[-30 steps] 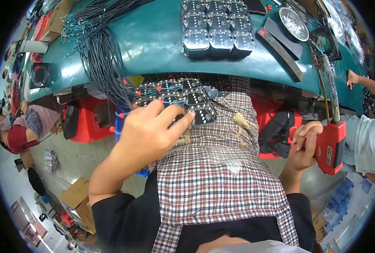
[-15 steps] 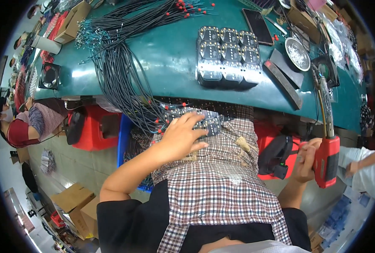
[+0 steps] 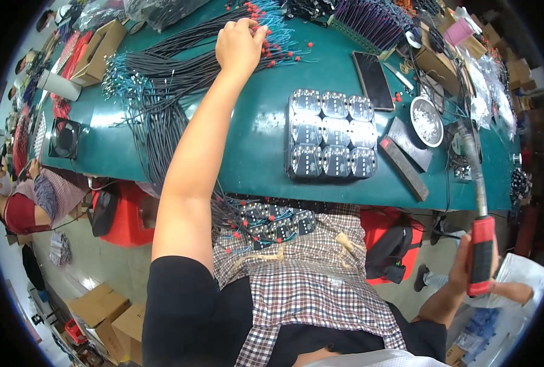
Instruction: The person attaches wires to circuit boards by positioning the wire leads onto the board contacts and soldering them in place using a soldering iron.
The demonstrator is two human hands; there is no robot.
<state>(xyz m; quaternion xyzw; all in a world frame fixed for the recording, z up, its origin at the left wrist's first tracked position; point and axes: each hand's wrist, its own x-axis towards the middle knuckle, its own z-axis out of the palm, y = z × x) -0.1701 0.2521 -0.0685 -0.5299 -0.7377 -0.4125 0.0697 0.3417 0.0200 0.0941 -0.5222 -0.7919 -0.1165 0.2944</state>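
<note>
My left hand (image 3: 240, 46) reaches across the bench to the cable ends with red connectors (image 3: 273, 38), its fingers curled down among them. What its fingertips pinch is hidden. Black cables (image 3: 180, 67) with teal wire ends lie in a thick bundle under that forearm. At the right, my right hand (image 3: 463, 264) grips the red and black handle of a soldering gun (image 3: 482, 254), its metal barrel pointing away over the bench edge. On my checked apron lies a dark circuit board panel (image 3: 293, 225) with red-connector cables on it.
A stack of dark circuit board panels (image 3: 332, 136) sits on the green bench (image 3: 253, 156). Right of it are a phone (image 3: 373, 79), a dark bar (image 3: 404, 170) and a metal dish (image 3: 426, 122). A small fan (image 3: 64, 139) stands left. Another person (image 3: 30, 196) sits far left.
My left hand has left the boards on my lap and moved far up to the red connectors. My right hand, with the soldering gun, has shifted slightly right and nearer me.
</note>
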